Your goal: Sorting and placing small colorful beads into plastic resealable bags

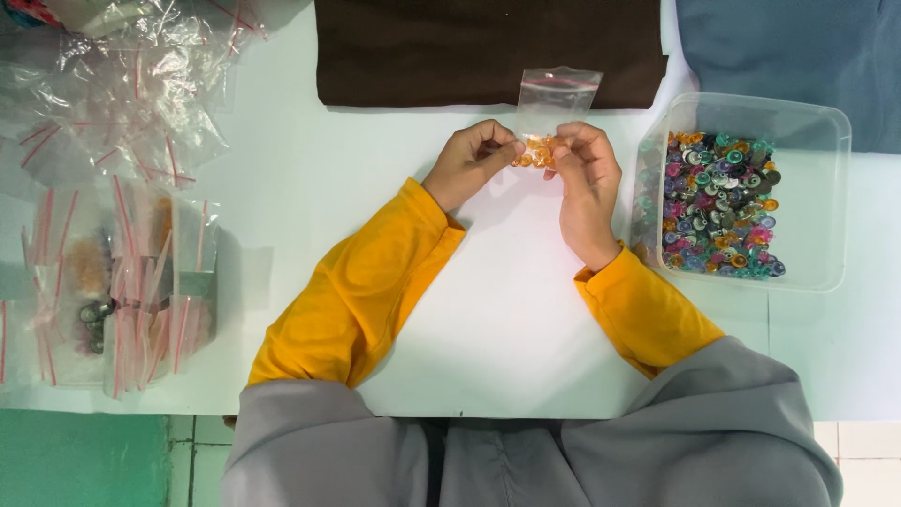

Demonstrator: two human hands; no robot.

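Nearest the camera lies grey cloth [526,460] across the person's lap, and from it two yellow sleeves [361,296] reach forward over the pale table [507,319]. The left hand [469,161] and the right hand [587,188] meet just above the middle of the table, both raised a little off its surface. Between them they hold a small clear zip bag [554,99] with a red seal strip at its top; the bag stands upright, its mouth pointing away from the person. The fingers of both hands are curled and pinched on the lower part of the bag, left thumb and forefinger closing on its left side, right fingers closing on its right side. A cluster of orange beads [535,150] sits in the bottom of the bag, right at the fingertips. To the right, near the right wrist, stands a clear plastic tub [826,188] holding a heap of mixed beads [718,202] in pink, green, orange, blue and silver. On the left edge of the table lie filled zip bags [141,291], and farther back a loose pile of empty ones [122,84]. Beyond the hands a dark brown cloth [450,47] lies flat, with a blue cloth [788,47] just right of it.
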